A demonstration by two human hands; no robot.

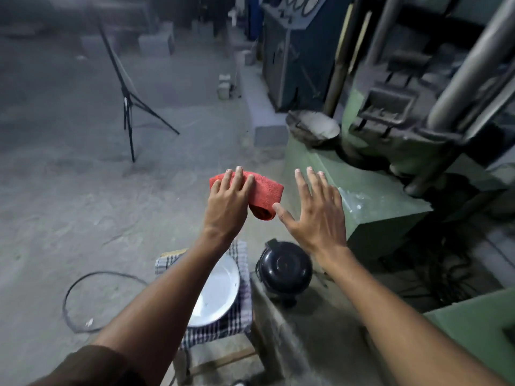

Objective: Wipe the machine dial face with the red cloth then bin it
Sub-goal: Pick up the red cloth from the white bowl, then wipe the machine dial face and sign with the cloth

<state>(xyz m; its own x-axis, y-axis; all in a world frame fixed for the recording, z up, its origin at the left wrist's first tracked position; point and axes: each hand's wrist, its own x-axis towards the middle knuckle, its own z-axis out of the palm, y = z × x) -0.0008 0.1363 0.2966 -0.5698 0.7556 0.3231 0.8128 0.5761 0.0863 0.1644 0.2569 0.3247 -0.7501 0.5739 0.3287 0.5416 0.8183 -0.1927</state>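
Note:
My left hand holds the folded red cloth in mid-air over the concrete floor, fingers laid across its top. My right hand is spread flat beside it, holding nothing, its thumb tip touching the cloth's lower right edge. Round white dial faces show on the dark blue cabinet at the far top, cut off by the frame edge. A round black object sits below my right wrist on a ledge. I cannot tell if it is a bin.
A green machine with grey steel columns stands on the right, a dusty metal bowl on its base. A steel plate lies on a checked cloth over a stool below my left arm. A black tripod and a cable loop are on the floor to the left.

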